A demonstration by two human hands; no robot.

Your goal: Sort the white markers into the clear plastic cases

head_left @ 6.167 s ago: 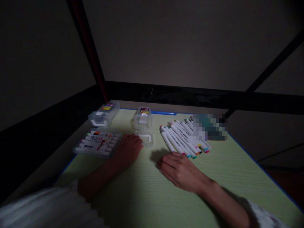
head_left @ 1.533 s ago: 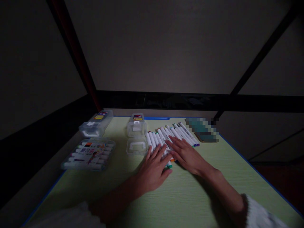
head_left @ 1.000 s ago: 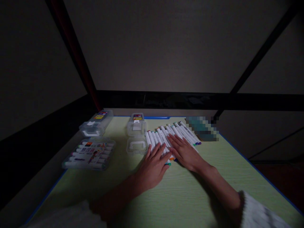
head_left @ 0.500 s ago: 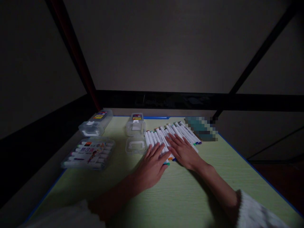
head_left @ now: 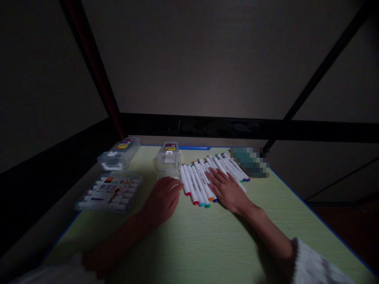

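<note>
White markers (head_left: pixel 195 183) with coloured ends lie side by side in a slanted row on the green table. My right hand (head_left: pixel 229 191) rests flat across the middle of the row, fingers spread. To the left of the row is my left hand (head_left: pixel 162 199), its fingers bent and pointing right, the thumb apart from them, with nothing visible between. It covers most of the lowered lid (head_left: pixel 167 173) of a small clear plastic case (head_left: pixel 169 159); whether it touches the lid I cannot tell.
A clear case filled with markers (head_left: pixel 109 193) lies at the left edge. Behind it stands another clear case (head_left: pixel 120 154) with a coloured label. A blurred teal flat object (head_left: pixel 248 161) lies at the back right. Blue edging (head_left: pixel 194 148) runs along the table (head_left: pixel 207 244).
My left hand has left the markers and moved left, over the clear case's lid, with its fingers bending. The markers' left ends now show. My right hand stays on the row.
</note>
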